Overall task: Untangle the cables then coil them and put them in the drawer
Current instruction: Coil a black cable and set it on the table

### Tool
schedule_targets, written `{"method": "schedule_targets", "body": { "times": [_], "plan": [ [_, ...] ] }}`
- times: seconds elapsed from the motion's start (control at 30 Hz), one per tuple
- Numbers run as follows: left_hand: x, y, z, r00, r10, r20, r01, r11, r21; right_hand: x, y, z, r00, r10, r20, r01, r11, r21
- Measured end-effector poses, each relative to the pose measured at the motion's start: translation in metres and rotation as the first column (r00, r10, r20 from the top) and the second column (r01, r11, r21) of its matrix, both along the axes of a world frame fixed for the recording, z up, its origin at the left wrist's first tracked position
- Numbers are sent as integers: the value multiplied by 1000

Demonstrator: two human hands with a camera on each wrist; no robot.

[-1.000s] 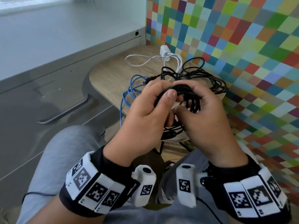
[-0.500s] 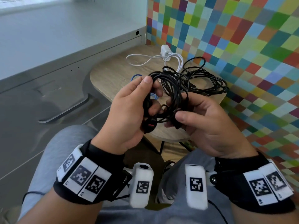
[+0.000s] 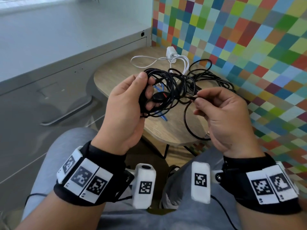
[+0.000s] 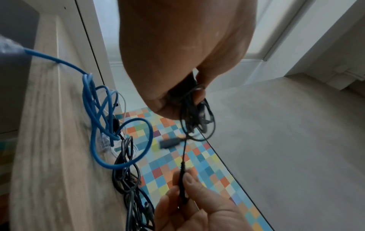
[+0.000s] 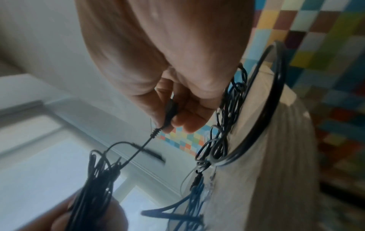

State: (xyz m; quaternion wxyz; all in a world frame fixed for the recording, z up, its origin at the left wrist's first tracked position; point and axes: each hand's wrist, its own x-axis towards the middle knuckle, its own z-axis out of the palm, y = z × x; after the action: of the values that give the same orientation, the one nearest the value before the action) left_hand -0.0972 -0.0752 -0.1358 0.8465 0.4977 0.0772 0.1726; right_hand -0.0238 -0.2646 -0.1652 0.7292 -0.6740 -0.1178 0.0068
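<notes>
My left hand (image 3: pixel 131 100) grips a loose coil of thin black cable (image 3: pixel 166 90) above the small wooden table (image 3: pixel 176 130); the coil hangs from its fingers (image 4: pixel 189 106). My right hand (image 3: pixel 214 107) pinches that cable's plug end (image 3: pixel 193 97) between thumb and forefinger, seen close in the right wrist view (image 5: pixel 170 109). A short stretch of cable runs between the two hands. On the table lie a tangled blue cable (image 4: pixel 106 118), a further heap of black cable (image 3: pixel 214 77) and a white charger with its cable (image 3: pixel 171 55).
A grey cabinet with a drawer handle (image 3: pixel 69 113) stands left of the table. A multicoloured chequered wall (image 3: pixel 249 39) closes the right side. My knees in grey trousers (image 3: pixel 54 163) are below the table's front edge.
The hands have drawn apart. The right hand let go of the bundle and pulled the plug end out to the right, while the left hand keeps the coil.
</notes>
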Motion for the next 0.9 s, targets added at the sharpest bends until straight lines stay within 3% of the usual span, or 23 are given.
{"method": "schedule_targets", "body": {
  "times": [0.1, 0.23, 0.43, 0.67, 0.8, 0.9],
  "plan": [
    [3, 0, -2, 994, 108, -14, -108, 994, 5, 1, -3, -2, 998, -9, 66, 18, 990, -139],
    [6, 16, -2, 977, 213, 18, -213, 977, -25, 4, -11, -2, 997, -27, 67, 40, 980, -193],
    [5, 12, -3, 987, 155, 51, -155, 988, 2, 4, -13, 1, 995, -68, 74, 86, 955, -285],
    [2, 1, -2, 998, 37, 49, -40, 997, 61, -11, -2, 10, 986, 33, 161, 35, 914, -404],
    [1, -8, -6, 999, -48, 17, 46, 992, 121, -20, 10, 12, 970, 168, 174, -112, 951, -289],
    [2, -10, -7, 996, -86, 18, 82, 984, 157, -19, 15, 6, 942, 320, 98, -289, 926, -244]
  ]
}}
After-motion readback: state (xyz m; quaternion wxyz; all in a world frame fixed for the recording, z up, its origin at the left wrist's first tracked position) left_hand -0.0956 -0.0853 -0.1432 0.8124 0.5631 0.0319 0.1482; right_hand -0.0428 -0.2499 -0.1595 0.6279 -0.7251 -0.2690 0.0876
